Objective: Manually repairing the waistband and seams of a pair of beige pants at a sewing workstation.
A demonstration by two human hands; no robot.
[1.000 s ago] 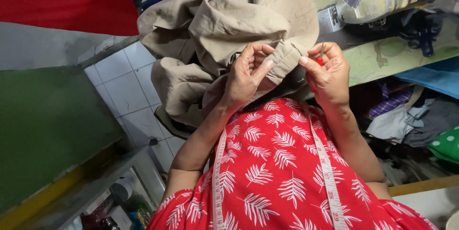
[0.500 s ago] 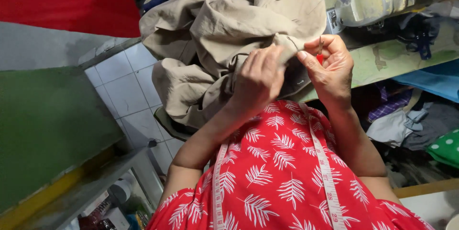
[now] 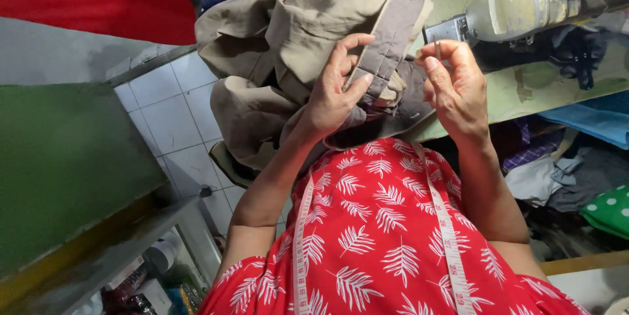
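A bunched beige-grey garment [image 3: 275, 40] lies over the edge of a sewing table. My left hand [image 3: 334, 92] grips its folded waistband strip [image 3: 393, 33], thumb on top and fingers under it. My right hand [image 3: 455, 86] is just to the right of the strip, fingers pinched on a small thin metal tool [image 3: 437, 46]; I cannot tell what kind. A tape measure [image 3: 449, 236] hangs round my neck over my red leaf-print top.
A sewing machine [image 3: 524, 7] with a bright lamp stands at the top right on the pale green tabletop [image 3: 544, 89]. Blue and other folded cloths [image 3: 590, 125] sit under the table at right. White floor tiles [image 3: 170, 118] and a green panel [image 3: 59, 164] lie at left.
The view has tilted, bringing the sewing machine into sight. My left hand shifted along the garment and now holds the waistband strip upright; my right hand drew slightly away from it.
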